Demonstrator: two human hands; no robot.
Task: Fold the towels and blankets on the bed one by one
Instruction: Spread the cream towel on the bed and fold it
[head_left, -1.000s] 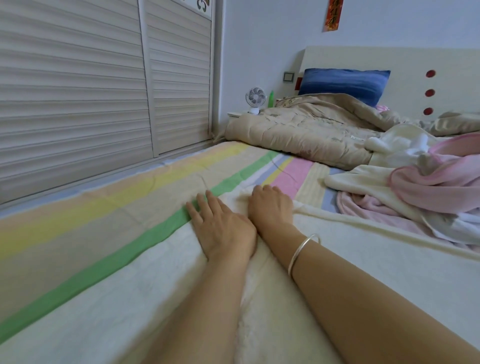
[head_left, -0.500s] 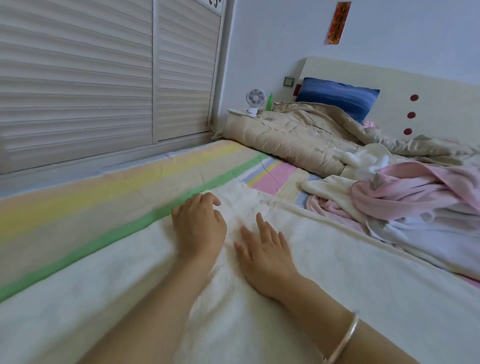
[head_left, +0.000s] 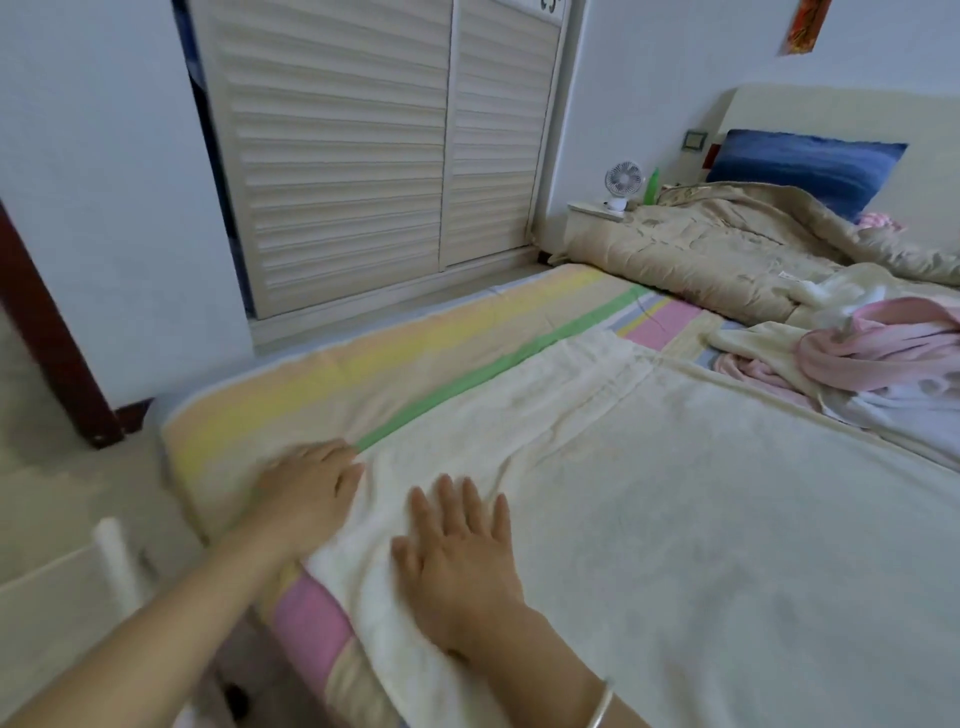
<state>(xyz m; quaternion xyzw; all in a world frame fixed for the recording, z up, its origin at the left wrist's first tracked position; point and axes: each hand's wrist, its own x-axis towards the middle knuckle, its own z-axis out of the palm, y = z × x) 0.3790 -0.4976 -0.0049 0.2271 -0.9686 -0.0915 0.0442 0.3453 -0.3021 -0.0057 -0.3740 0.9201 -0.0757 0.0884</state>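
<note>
Smoothing step on the cream blanket (head_left: 675, 519), which is spread flat on the bed (head_left: 332, 379). Right hand (head_left: 462, 551) lies on the blanket near its left edge, fingers straight and spread. Left hand (head_left: 311, 488) sits at that edge, fingers bent, grip unclear. Next move, likely: take the edge and fold across. Pink towel pile (head_left: 878, 343) lies just past the blanket's far side.

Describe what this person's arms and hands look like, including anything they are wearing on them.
The left forearm and right forearm are bare, with no sleeves in view. The left hand and right hand have no gloves, and no rings show, though the picture is slightly blurred. A thin silver bangle circles the right wrist; the left wrist wears nothing.
</note>
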